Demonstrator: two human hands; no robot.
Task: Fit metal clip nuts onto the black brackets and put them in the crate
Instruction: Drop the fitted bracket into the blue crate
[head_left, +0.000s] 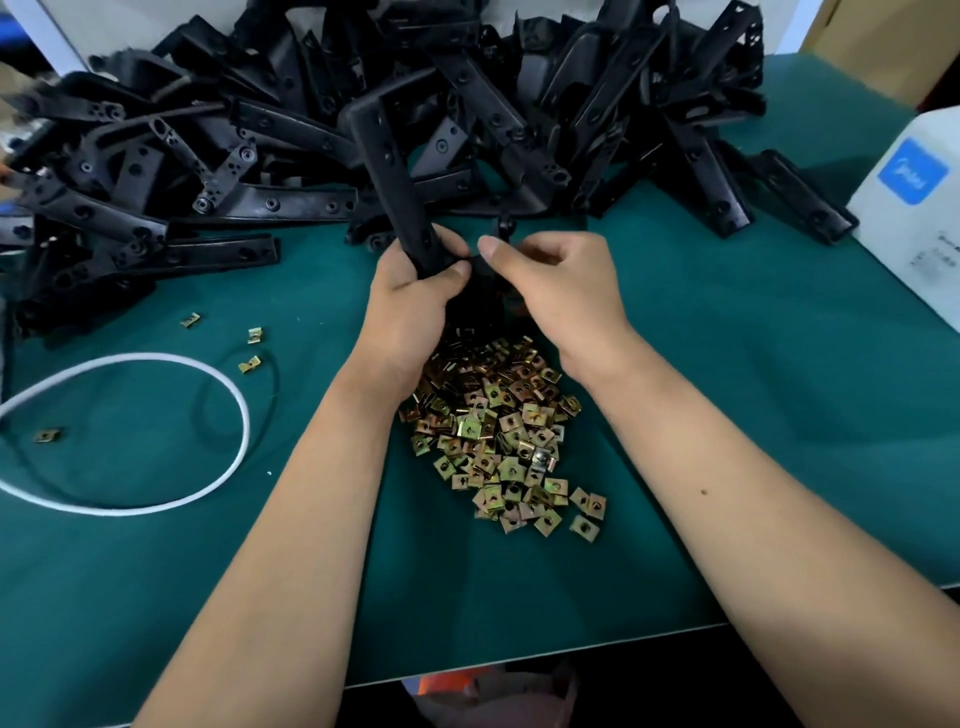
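Both hands met over the clip-nut pile (498, 431): my left hand (410, 306) gripped one black bracket (392, 171) upright, steadying it; right hand (561, 291) pinched its lower end, apparently seating a nut.

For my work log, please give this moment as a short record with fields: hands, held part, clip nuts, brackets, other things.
left hand: left hand grips the lower end of the held bracket
right hand: right hand pinches at the same end; whether it holds a nut is hidden
held part: held bracket, black, L-shaped
clip nuts: nut pile between the forearms; stray nuts further left
brackets: bracket heap across the back of the green mat
other things: white cord loop; white box
crate: not in view
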